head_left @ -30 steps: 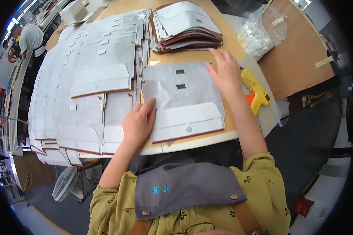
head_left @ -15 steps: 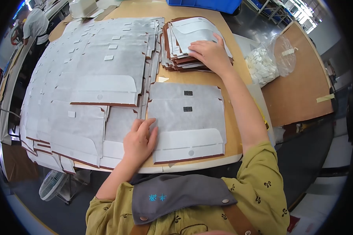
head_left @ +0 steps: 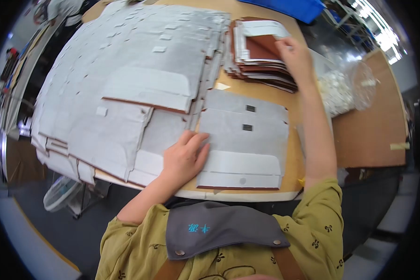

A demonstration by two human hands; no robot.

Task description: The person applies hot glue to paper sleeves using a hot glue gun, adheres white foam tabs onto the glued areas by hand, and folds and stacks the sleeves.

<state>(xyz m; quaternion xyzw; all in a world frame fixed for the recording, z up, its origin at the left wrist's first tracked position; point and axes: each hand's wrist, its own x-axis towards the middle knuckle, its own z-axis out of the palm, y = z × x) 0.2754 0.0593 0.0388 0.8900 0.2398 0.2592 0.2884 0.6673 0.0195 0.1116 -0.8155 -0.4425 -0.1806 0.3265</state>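
Note:
My left hand (head_left: 184, 157) rests with its fingers a little apart at the left edge of a grey-white panel (head_left: 238, 161), holding nothing. Two small black patches (head_left: 248, 127) show on the panels in front of me. Behind them, my right hand (head_left: 295, 58) pinches the top piece of a stack (head_left: 261, 70) of white and brown pieces. That piece is folded back so its brown side (head_left: 262, 47) shows. To the left, many overlapping grey-white panels (head_left: 140, 56) bear small white patches (head_left: 159, 49).
A clear bag of white bits (head_left: 333, 93) lies right of the stack, beside a brown board (head_left: 371, 128). At the back is a blue bin (head_left: 289, 7). A fan (head_left: 63, 193) stands below the table's left side. Another person (head_left: 67, 9) is at the far left.
My right hand has gone from the near panel to the stack and now has the top piece lifted and folded over. My left hand stays beside the near panel. The view has shifted.

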